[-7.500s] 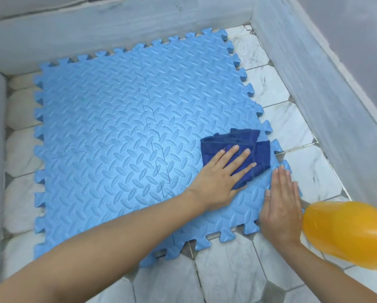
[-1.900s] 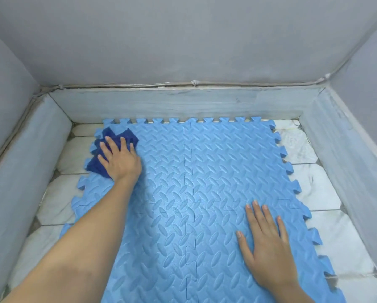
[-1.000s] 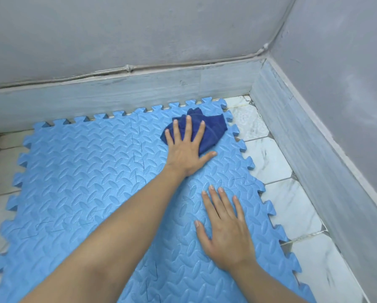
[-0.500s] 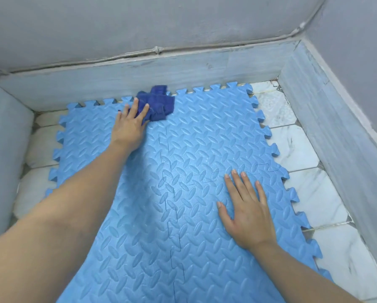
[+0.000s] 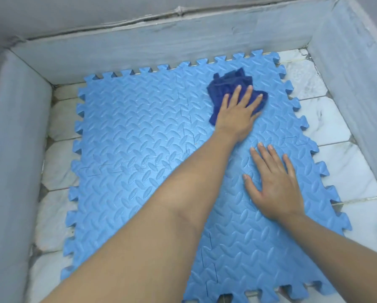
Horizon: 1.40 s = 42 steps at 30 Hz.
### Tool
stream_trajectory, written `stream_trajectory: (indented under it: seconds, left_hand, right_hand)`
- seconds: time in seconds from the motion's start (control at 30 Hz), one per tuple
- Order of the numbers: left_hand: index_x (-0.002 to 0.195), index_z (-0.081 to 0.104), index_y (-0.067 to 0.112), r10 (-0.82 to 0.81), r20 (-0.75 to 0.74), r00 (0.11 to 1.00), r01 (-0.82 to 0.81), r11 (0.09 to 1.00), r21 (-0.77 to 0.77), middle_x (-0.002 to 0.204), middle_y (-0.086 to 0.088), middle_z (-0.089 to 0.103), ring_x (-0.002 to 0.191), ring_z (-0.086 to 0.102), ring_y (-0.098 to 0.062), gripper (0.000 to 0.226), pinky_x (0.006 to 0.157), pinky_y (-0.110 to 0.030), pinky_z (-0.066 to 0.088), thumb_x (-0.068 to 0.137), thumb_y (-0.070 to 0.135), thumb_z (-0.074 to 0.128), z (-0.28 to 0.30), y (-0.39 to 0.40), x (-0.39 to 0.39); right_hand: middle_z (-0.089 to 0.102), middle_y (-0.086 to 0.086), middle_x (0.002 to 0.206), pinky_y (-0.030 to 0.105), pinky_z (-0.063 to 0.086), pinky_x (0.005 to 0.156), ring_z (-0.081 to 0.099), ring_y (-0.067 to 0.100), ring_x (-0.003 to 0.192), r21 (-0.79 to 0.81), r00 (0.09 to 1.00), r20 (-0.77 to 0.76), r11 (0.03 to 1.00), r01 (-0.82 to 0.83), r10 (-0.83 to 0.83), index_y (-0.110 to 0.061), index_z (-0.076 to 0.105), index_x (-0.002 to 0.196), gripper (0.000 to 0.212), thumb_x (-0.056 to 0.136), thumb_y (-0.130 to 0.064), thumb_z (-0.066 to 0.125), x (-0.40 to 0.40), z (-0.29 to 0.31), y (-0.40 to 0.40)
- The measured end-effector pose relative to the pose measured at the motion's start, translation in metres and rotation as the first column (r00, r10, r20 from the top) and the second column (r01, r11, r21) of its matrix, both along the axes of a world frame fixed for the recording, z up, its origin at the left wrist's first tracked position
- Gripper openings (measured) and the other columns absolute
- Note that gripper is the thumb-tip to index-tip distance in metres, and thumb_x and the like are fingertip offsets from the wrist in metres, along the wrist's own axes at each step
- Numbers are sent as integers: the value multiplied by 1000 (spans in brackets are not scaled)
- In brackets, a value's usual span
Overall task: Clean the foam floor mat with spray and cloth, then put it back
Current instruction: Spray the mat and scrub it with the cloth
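The blue foam floor mat (image 5: 139, 132), made of interlocking tiles with a raised leaf pattern, lies flat on the tiled floor. A crumpled dark blue cloth (image 5: 229, 84) sits on its far right quarter. My left hand (image 5: 237, 112) presses flat on the cloth, fingers spread, my arm crossing the mat diagonally. My right hand (image 5: 275, 182) lies palm down on the mat's right side, fingers apart, holding nothing. No spray bottle is in view.
White marble-look floor tiles (image 5: 336, 132) show around the mat on the left and right. Grey skirting and walls (image 5: 139, 47) box the mat in at the back, left and right, close to its edges.
My left hand has swept the cloth from the mat's far edge near the middle across to the far right quarter. My right hand has stayed pressed on the mat's right side.
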State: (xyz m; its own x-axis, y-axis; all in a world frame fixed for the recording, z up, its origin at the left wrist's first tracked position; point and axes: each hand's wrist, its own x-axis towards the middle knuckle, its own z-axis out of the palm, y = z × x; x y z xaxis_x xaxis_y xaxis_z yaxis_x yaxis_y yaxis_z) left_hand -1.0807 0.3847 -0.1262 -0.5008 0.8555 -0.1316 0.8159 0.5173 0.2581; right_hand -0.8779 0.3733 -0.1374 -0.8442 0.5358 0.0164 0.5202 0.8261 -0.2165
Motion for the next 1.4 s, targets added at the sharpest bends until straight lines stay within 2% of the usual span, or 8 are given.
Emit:
stream_trajectory:
  seconds: [0.07,0.17,0.4,0.7,0.83,1.03,1.2,1.4]
  left_hand:
    - [152,12,38,-101,20,995,103,992,-69,162,7,-1,148,-12,-28,55,117,-53,-3,100,52,21,6,18,15]
    - [149,12,45,46,21,999,-45,997,-67,162,10,-3,146,-13,-36,57,108,-67,-4,96,61,22,-5,-6,-17]
    - [153,18,15,353,3,935,-353,935,25,160,-16,6,148,7,-35,53,120,-44,5,102,21,33,-12,-127,-121]
    - [147,34,18,536,-215,816,-560,825,-68,160,-9,12,145,4,-39,48,113,-61,1,102,32,30,4,-276,-120]
    - [152,20,25,493,-171,853,-511,855,-87,162,2,-5,148,-9,-32,54,111,-64,-3,101,43,24,5,-259,-93]
    - [154,15,19,729,-15,685,-728,685,9,162,-5,1,148,-5,-33,58,119,-50,0,102,43,20,-11,-176,-151]
    - [152,20,11,452,23,892,-452,888,87,161,-4,12,149,1,-26,58,121,-42,6,102,40,22,-12,-132,-100]
    - [154,13,24,270,-21,963,-270,963,13,161,10,-1,149,-9,-14,63,121,-35,2,97,52,15,-5,-276,11]
  right_hand:
    - [31,0,159,44,12,122,23,19,148,-8,1000,-14,1000,18,-18,-20,37,149,65,91,-49,36,6,1,5]
    - [32,-1,158,45,13,122,24,18,148,-12,1000,-9,1000,17,-17,-20,37,149,64,92,-49,36,13,-1,1]
    - [32,0,158,44,13,122,24,18,148,-20,1000,-3,1000,16,-17,-20,37,149,65,92,-51,34,14,-1,3]
    - [29,0,159,45,13,122,22,17,149,-9,1000,19,1000,7,-7,-19,36,150,67,92,-52,33,13,0,3]
    - [30,0,159,46,14,122,23,18,149,1,999,32,1000,8,-8,-18,37,149,67,92,-52,33,14,-1,4]
    - [32,2,158,47,15,121,26,20,147,21,1000,11,1000,10,-10,-17,39,148,67,91,-51,32,12,-3,4]
    - [33,3,158,46,13,121,26,21,147,10,1000,19,1000,11,-11,-16,39,148,68,90,-51,33,12,-1,2]
    - [33,3,158,47,14,121,26,21,147,-9,1000,-2,1000,2,-2,-16,39,148,67,90,-51,34,12,1,3]
